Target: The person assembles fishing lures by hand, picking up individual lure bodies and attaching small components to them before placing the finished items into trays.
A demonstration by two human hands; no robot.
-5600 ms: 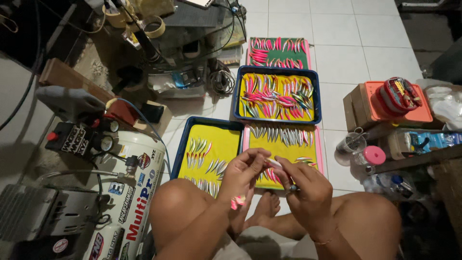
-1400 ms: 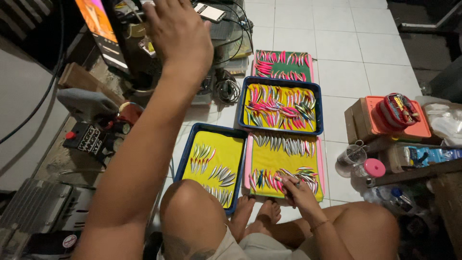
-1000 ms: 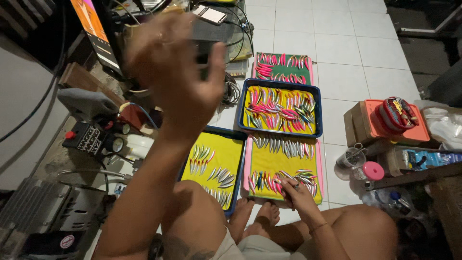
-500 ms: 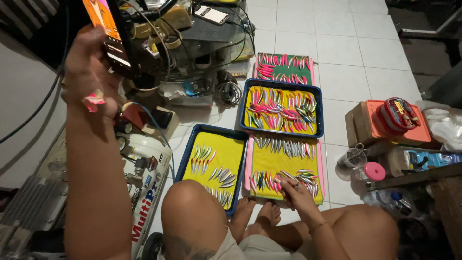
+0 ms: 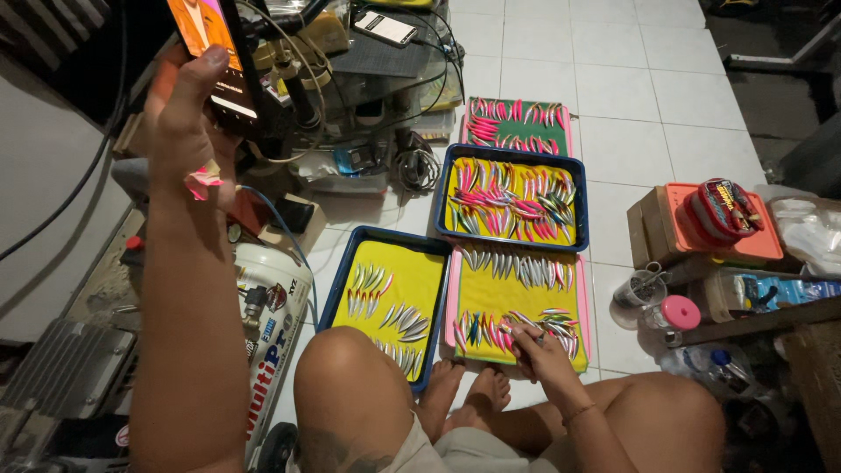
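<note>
Two hands are busy at once. Far to the left, the left hand is lifted high and its fingers are wrapped tight around a dark flat phone with a lit orange screen, thumb pressed on the glass. A scrap of pink tape sticks by the wrist.

Next comes the blue-rimmed tray with a yellow mat, where small silver fish-shaped lures lie in rows.

To the right, the right hand rests on the near edge of the pink-rimmed tray with a yellow mat. Its fingers are curled and pinched close among the little coloured fish-shaped lures; I cannot tell if one is gripped.

I think picking goes best with eyes on that tray, taking one lure slowly so the rows stay neat.
</note>
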